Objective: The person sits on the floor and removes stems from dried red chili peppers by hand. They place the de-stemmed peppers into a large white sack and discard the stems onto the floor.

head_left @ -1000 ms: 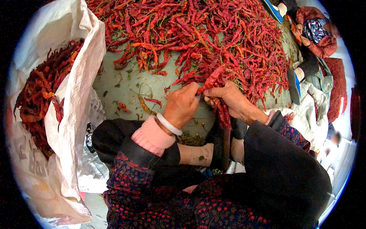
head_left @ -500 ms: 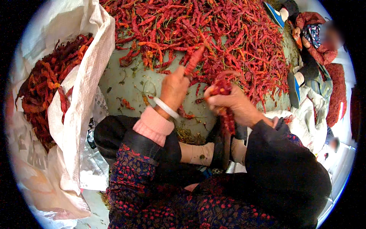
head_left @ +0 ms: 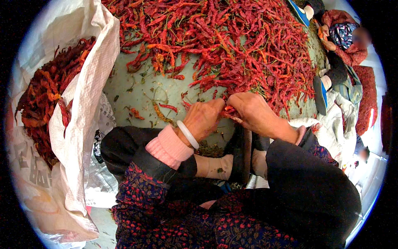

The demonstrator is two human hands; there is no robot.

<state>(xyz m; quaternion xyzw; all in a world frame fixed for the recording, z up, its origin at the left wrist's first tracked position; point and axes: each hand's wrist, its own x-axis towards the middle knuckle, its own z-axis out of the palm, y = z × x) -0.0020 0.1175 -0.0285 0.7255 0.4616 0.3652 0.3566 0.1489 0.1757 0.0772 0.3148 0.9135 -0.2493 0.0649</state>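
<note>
My right hand point(head_left: 259, 114) is curled closed around dried red chilies point(head_left: 229, 110), a bit of which shows below its fingers. My left hand point(head_left: 203, 118), with a white bangle point(head_left: 188, 134) and a pink cuff at the wrist, meets it fingertip to fingertip. Its fingers are pinched together at the chilies, and what lies between them is hidden. Both hands are above my lap, just short of a large heap of dried red chilies point(head_left: 253, 54). A few loose chilies point(head_left: 168, 108) and stem bits lie on the pale floor left of the heap.
At left stands an open white woven sack point(head_left: 89, 99) partly filled with darker dried chilies point(head_left: 49, 99). A seated person's blue shoes point(head_left: 320, 95) border the heap at right. White sacking point(head_left: 338, 120) lies beyond my right arm. Stem debris point(head_left: 209, 149) is by my feet.
My left hand has come down and right to meet my right hand. The chili that stuck up from it no longer shows. My right hand has turned, its chilies now mostly covered.
</note>
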